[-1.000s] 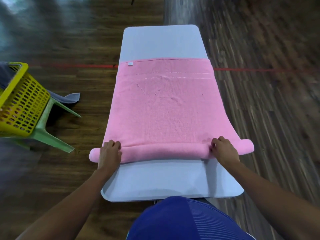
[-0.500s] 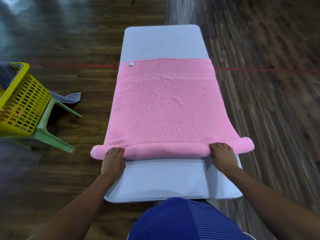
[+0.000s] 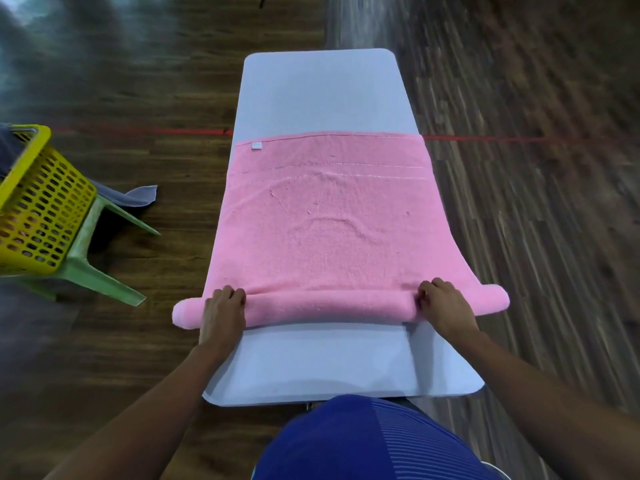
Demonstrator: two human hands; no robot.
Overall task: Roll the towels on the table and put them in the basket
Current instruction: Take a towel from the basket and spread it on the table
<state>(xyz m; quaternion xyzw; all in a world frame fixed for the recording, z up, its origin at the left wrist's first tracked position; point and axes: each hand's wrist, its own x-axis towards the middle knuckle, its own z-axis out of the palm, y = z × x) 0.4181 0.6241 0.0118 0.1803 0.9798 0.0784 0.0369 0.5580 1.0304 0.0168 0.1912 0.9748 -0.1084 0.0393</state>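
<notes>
Head view: a pink towel (image 3: 329, 230) lies flat along a pale grey table (image 3: 322, 91), its far hem reaching partway up the tabletop with a small white tag near the far left corner. The near end is wound into a roll (image 3: 329, 308) that runs across the table, and both tips stick out past the table's edges. The flat part shows a few shallow creases in the middle.

The left hand (image 3: 221, 313) sits on the roll near its left end, fingers curled over the top and gripping it. The right hand (image 3: 445, 306) does the same near the right end, knuckles up, fingers bent down into the crease where roll meets flat cloth. Bare tabletop lies between the roll and the person's blue shirt (image 3: 363, 441).

Off to the left, well apart from the table, a yellow basket (image 3: 38, 202) stands on a green stool (image 3: 97, 265), with a grey cloth (image 3: 138, 195) on the wooden floor just behind it. A red line (image 3: 156, 131) crosses the floor.
</notes>
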